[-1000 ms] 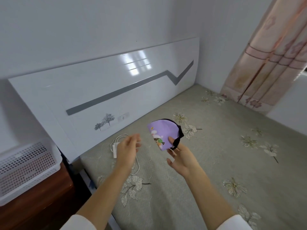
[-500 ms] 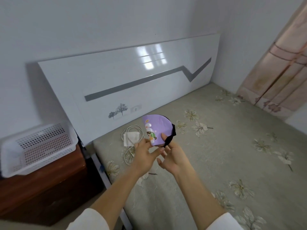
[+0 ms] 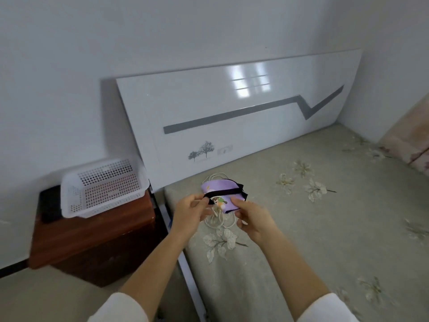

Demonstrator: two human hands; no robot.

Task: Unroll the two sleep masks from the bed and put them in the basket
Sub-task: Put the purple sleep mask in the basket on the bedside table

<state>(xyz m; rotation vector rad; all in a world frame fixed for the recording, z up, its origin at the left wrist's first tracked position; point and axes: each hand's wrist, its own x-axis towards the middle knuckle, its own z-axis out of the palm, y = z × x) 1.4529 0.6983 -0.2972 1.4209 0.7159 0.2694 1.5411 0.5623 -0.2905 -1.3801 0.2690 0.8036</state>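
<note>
A purple sleep mask [image 3: 221, 190] with a cartoon print and a black strap is held above the bed's near-left corner, folded over on itself. My left hand [image 3: 190, 211] pinches the black strap at the mask's left end. My right hand [image 3: 253, 216] grips the mask's right lower edge. A white perforated plastic basket [image 3: 69, 201] stands empty on the brown nightstand to the left. Only this one mask is in sight.
The bed [image 3: 325, 228] has a grey-green floral cover and a glossy white headboard [image 3: 243, 112]. A white charger cable [image 3: 220, 223] lies coiled under the mask. The wooden nightstand [image 3: 97, 240] also carries a dark flat object [image 3: 50, 203] behind the basket. A pink curtain [image 3: 408, 140] hangs at right.
The view has swung left, bringing the basket and nightstand fully into sight. My left hand has taken hold of the mask's strap, and the mask has turned flatter between both hands.
</note>
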